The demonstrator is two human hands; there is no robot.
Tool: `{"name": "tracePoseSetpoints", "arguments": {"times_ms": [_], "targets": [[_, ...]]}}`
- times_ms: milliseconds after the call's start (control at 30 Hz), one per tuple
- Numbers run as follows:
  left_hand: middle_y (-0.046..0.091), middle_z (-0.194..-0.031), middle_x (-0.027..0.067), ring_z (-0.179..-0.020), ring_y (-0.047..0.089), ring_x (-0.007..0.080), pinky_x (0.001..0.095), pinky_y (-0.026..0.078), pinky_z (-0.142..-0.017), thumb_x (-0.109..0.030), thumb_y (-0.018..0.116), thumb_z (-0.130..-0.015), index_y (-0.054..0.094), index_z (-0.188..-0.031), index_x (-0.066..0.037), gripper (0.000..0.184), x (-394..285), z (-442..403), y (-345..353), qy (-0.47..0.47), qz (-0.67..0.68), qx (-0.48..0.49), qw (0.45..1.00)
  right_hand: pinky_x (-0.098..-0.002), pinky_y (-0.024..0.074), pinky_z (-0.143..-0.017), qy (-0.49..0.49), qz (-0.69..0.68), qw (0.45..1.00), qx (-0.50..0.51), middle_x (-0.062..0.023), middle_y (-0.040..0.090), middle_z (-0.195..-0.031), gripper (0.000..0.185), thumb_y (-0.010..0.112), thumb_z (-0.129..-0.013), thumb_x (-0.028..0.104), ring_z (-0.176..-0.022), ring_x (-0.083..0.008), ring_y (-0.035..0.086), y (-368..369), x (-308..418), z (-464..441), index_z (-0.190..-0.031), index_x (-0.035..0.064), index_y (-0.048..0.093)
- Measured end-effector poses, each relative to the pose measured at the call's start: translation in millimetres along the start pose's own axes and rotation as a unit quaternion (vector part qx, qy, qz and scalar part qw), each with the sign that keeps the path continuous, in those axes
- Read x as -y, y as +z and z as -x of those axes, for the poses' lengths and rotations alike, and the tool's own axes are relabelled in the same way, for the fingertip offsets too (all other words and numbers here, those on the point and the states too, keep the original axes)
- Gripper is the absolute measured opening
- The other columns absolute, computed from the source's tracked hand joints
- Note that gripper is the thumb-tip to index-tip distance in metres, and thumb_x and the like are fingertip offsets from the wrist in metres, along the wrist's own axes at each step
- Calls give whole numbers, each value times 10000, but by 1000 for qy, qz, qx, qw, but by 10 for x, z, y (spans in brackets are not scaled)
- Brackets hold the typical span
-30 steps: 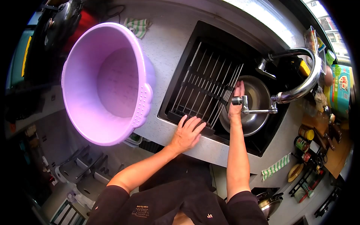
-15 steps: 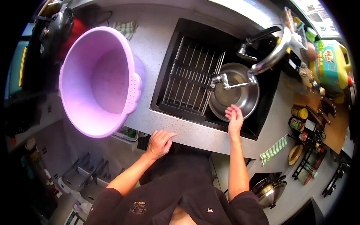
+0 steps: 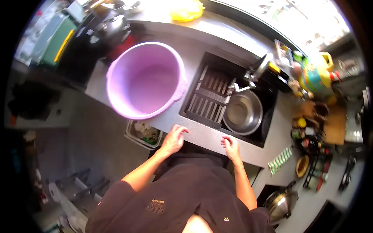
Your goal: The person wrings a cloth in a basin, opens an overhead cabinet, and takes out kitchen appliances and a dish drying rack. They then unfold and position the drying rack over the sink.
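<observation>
My left hand (image 3: 174,140) is at the counter's front edge, fingers loosely bent and apart, holding nothing. Close to the same edge, further right, my right hand (image 3: 231,147) hangs in front of the sink, empty, with relaxed, partly curled fingers. Beyond it a round steel basin (image 3: 254,123) stands in the black sink (image 3: 265,132). A dark-barred drying rack (image 3: 204,119) covers the sink's left part. Above the basin is the chrome faucet (image 3: 261,69). Left of the sink stands a large purple tub (image 3: 155,87) on the counter, its inside bare.
A bin (image 3: 130,136) with waste hangs below the counter edge, under the tub. At right are a green-striped cloth (image 3: 279,160), several jars (image 3: 298,134), a yellow-and-teal jug (image 3: 312,75) and a lidded pot (image 3: 281,202). A kettle (image 3: 114,29) stands back left.
My right hand has drawn back from over the basin to the counter edge. My left hand stays near the edge. The camera view has turned and shifted.
</observation>
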State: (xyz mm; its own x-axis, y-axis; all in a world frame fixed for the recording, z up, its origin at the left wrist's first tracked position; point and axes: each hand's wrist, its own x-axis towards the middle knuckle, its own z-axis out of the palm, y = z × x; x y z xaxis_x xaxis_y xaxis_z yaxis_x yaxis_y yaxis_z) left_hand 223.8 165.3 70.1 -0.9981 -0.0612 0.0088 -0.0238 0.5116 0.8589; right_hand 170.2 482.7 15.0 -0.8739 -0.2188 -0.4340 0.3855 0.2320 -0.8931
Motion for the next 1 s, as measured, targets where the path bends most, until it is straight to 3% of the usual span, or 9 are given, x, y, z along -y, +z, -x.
{"name": "tracePoseSetpoints", "arguments": {"times_ms": [33, 67, 267, 567, 700, 733, 867, 933, 1000], "targets": [[571, -1031, 155, -1000, 590, 323, 384, 475, -891, 93, 438, -786, 646, -1052, -73, 376, 46, 77, -46, -48, -1, 20, 999, -280, 535, -771, -13, 27, 1000, -4, -88, 681, -975, 213, 502, -984, 87, -881, -157, 667, 39, -13, 71, -1121, -17, 627], [565, -1020, 152, -959, 604, 327, 379, 490, -859, 93, 452, -798, 648, -1077, -109, 396, 123, 132, -85, -8, -17, 6, 1000, -285, 536, -784, -8, 47, 999, -12, -88, 686, -969, 213, 507, -979, 92, -876, -157, 670, 77, 57, 163, -1118, -12, 632], [562, -917, 112, -887, 584, 277, 365, 486, -830, 89, 421, -844, 684, -969, -117, 356, 497, 453, -179, -86, -9, 27, 996, -299, 547, -789, 14, 98, 994, -53, -91, 712, -943, 222, 524, -952, 102, -849, -153, 686, 294, -89, 696, -1117, 20, 647], [502, -1068, 161, -1012, 536, 322, 387, 456, -907, 128, 410, -742, 691, -932, -120, 420, 190, 286, 3, 16, -32, 112, 993, -323, 551, -832, 37, 94, 992, -75, -112, 717, -1020, 225, 557, -942, 118, -939, -187, 703, 459, -435, 1328, -1128, 22, 639], [494, -1070, 157, -1012, 546, 291, 363, 461, -901, 100, 433, -756, 675, -995, -84, 386, -118, 268, 103, 27, -6, 172, 985, -328, 550, -834, 19, 79, 992, -102, -125, 717, -1027, 233, 567, -937, 126, -944, -195, 703, 414, -509, 1453, -1132, 22, 639], [497, -1083, 155, -1005, 566, 285, 365, 481, -894, 51, 482, -813, 659, -1063, -80, 332, -158, 266, 133, 12, -6, 211, 977, -323, 548, -835, 28, 75, 991, -107, -128, 716, -1026, 236, 571, -938, 132, -944, -198, 703, 387, -539, 1508, -1136, 21, 639], [536, -1150, 174, -1070, 574, 296, 369, 472, -964, -79, 580, -909, 589, -1232, -88, 324, -274, 141, 293, 85, -40, 214, 972, -320, 549, -832, 29, 35, 989, -138, -128, 719, -1027, 232, 574, -944, 128, -940, -199, 705, 316, -854, 1763, -1134, 15, 641], [543, -1243, 192, -1130, 562, 306, 388, 453, -1002, -93, 603, -908, 536, -1299, -92, 397, -419, -175, 397, 203, -59, 111, 971, -332, 549, -869, 51, 24, 987, -153, -129, 719, -1048, 227, 578, -937, 114, -971, -207, 704, 293, -1097, 1904, -1138, 36, 652], [504, -1343, 216, -1244, 515, 311, 411, 397, -1079, -140, 614, -920, 526, -1314, -101, 407, -476, -430, 463, 229, -74, 85, 967, -335, 547, -891, 62, 29, 986, -154, -127, 719, -1055, 228, 586, -932, 111, -983, -215, 704, 261, -1260, 1991, -1140, 55, 658]]}}
